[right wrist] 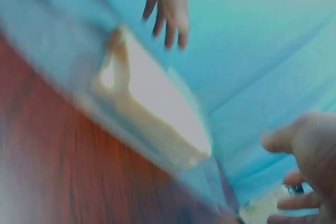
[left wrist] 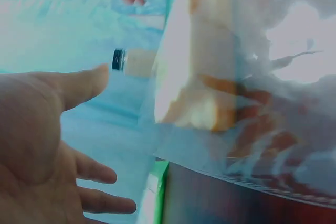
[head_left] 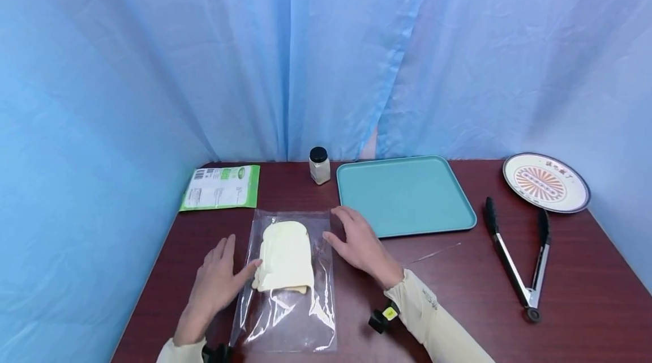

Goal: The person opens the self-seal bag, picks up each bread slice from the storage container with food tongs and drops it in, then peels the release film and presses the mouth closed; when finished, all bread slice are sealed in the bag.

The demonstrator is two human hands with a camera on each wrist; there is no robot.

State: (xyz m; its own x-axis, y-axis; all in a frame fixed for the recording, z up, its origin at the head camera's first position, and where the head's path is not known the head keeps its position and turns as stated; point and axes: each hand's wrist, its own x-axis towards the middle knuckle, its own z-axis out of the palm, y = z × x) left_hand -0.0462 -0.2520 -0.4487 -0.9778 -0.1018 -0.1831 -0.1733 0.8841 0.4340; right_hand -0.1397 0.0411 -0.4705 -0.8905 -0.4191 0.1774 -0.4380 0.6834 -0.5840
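Bread slices (head_left: 285, 255), stacked a little askew, lie inside a clear plastic bag (head_left: 290, 329) flat on the dark red table. To their left is my left hand (head_left: 216, 278), its fingers spread and its thumb by the bread's left edge; whether the thumb touches the bag I cannot tell. My right hand (head_left: 361, 244) hovers or rests at the bag's upper right edge, near the tray, with loosely extended fingers and nothing held. In the left wrist view the left palm (left wrist: 31, 135) is bare. The right wrist view is blurred, with the bread (right wrist: 157, 98) between both hands.
A white and green packet (head_left: 219, 187) lies at the back left. Behind the bag stands a black-capped jar (head_left: 320, 167). A teal tray (head_left: 407, 196) is right of it. Farther right are spread tongs (head_left: 514, 272) and a patterned plate (head_left: 575, 199). Blue curtains (head_left: 326, 57) hang around the table.
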